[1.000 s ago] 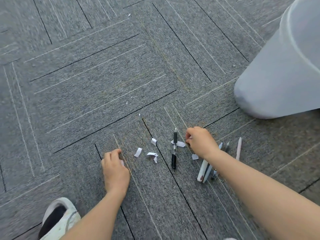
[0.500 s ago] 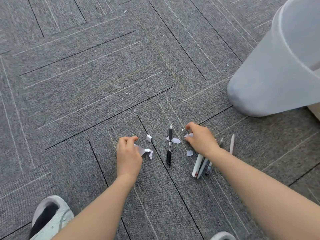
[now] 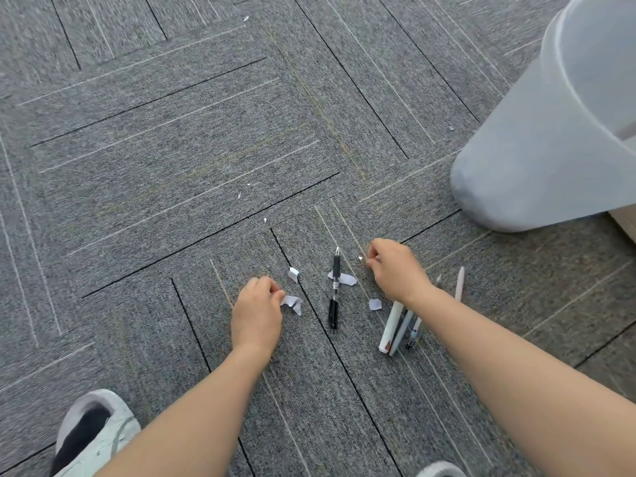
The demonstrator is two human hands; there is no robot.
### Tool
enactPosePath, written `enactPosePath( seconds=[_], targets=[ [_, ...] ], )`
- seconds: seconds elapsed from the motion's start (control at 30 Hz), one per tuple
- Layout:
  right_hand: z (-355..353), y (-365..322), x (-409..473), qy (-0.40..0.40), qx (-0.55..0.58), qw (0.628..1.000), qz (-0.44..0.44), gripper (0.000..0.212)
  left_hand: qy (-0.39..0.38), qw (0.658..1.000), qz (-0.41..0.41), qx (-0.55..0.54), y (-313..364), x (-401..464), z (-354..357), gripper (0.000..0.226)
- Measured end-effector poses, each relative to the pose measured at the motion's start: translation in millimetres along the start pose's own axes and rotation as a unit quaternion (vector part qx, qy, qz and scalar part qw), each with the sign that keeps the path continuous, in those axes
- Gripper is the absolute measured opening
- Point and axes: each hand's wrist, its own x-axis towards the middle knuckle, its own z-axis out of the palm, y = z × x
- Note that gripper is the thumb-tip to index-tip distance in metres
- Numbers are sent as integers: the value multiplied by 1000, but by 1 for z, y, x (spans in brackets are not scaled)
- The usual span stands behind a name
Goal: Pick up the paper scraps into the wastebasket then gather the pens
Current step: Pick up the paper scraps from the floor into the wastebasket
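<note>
The grey carpet floor (image 3: pixel 172 149) carries everything. A pale wastebasket (image 3: pixel 537 149) stands at far right, well apart from the scraps. The left hand (image 3: pixel 256 313) has its fingers curled, pinching a crumpled scrap (image 3: pixel 293 302). The right hand (image 3: pixel 395 270) is curled too, with something white at its fingertips; whether it holds a scrap I cannot tell. A black pen (image 3: pixel 334 292) lies between the hands across a scrap (image 3: pixel 347 279). More pens (image 3: pixel 401 327) lie bunched under the right wrist. Small scraps (image 3: pixel 293 274) lie nearby.
</note>
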Motion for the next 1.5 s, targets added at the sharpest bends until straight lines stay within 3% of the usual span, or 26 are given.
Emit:
enactPosePath(
  seconds=[0.2, 0.3, 0.43, 0.67, 0.87, 0.97, 1.23, 1.43, 1.5],
  targets=[
    [3, -5, 4, 4, 19, 1000, -7, 13, -1, 996, 20, -86, 14, 13, 2, 3],
    [5, -12, 6, 13, -20, 1000, -14, 9, -33, 995, 2, -90, 23, 22, 3, 19],
    [6, -17, 7, 5, -69, 997, -31, 9, -51, 997, -16, -52, 29, 30, 6, 7],
    [14, -13, -10, -29, -9, 998, -59, 8, -35, 995, 61, -73, 17, 15, -9, 16],
    [24, -26, -14, -31, -8, 999, -38, 16, -97, 992, 75, -27, 2, -6, 2, 26],
    [26, -31, -14, -17, -15, 999, -37, 14, -81, 988, 100, 84, 8, -8, 9, 43],
    [30, -37, -19, -30, -43, 998, -46, 4, -55, 971, 175, 153, 5, 1, 16, 7],
    [13, -7, -28, -2, 157, 985, 78, 11, -59, 987, 131, 70, 14, 10, 16, 15],
    [6, 1, -32, -32, 161, 982, 93, 16, -63, 989, 128, 36, 24, 12, 21, 16]
  ],
)
